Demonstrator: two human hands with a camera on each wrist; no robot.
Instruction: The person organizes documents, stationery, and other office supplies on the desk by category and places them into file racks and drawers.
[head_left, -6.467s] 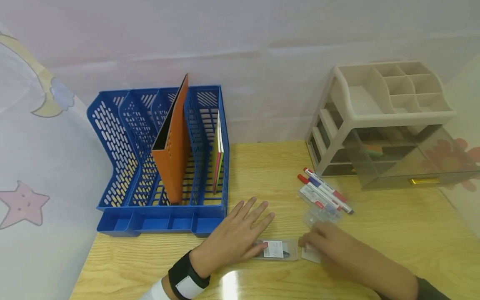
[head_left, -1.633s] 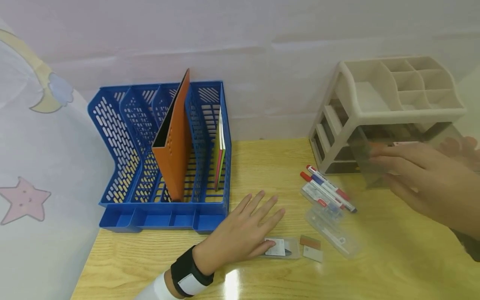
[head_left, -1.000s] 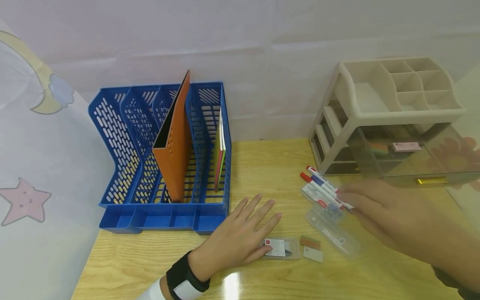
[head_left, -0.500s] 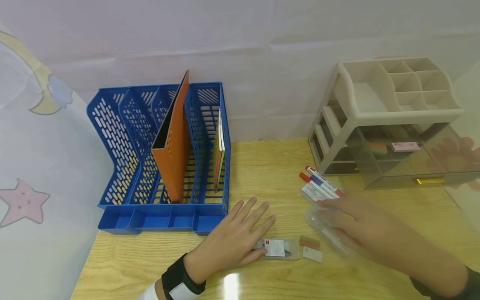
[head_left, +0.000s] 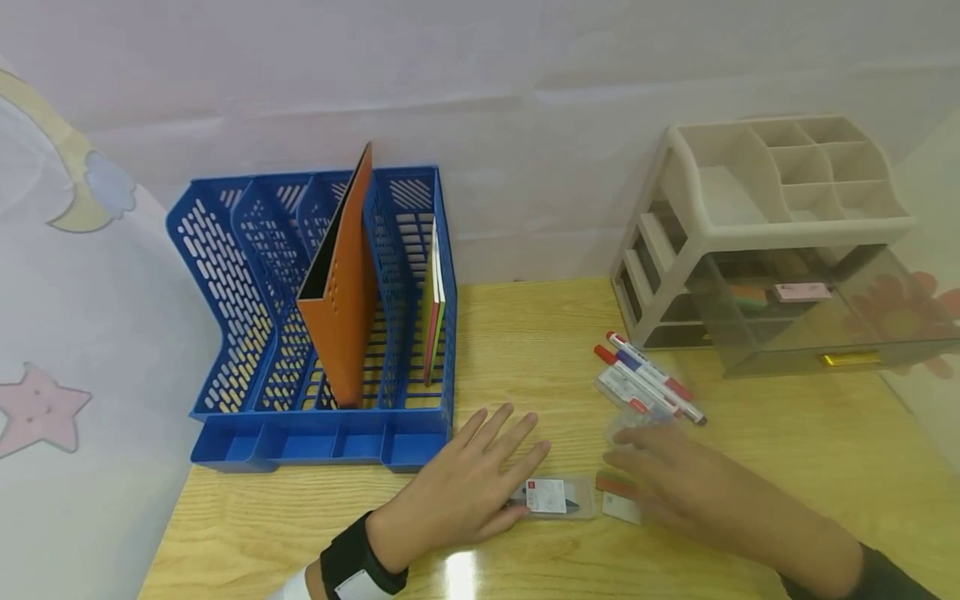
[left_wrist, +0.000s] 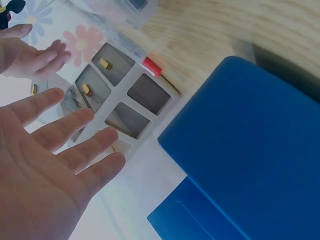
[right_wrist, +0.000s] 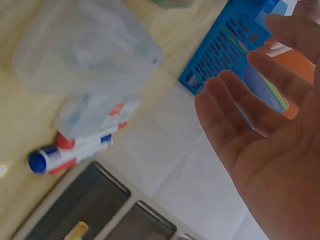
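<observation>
My left hand [head_left: 461,492] lies with fingers spread, its thumb at the end of a clear plastic case [head_left: 558,497] with a white label. Just right of that case are two small flat blocks, one orange-brown [head_left: 617,484] and one white [head_left: 621,508]. My right hand [head_left: 697,479], slightly blurred, hovers beside them and partly covers the white one. In the right wrist view its fingers [right_wrist: 240,97] are loosely bent with nothing between them. Another clear case [head_left: 621,423] is mostly hidden beneath this hand. A pink block [head_left: 802,292] sits in the pulled-out clear drawer [head_left: 772,360].
Several markers [head_left: 652,383] lie by a clear labelled packet [head_left: 617,385] ahead of my right hand. The cream drawer unit [head_left: 795,237] stands at the back right. At left is a blue file rack [head_left: 300,450] with an orange folder [head_left: 348,292] and thin booklets [head_left: 435,308].
A pink block has appeared in the drawer since the earliest frame. My right hand has come back from the drawer, over the markers, to the two small blocks. My left hand barely moved.
</observation>
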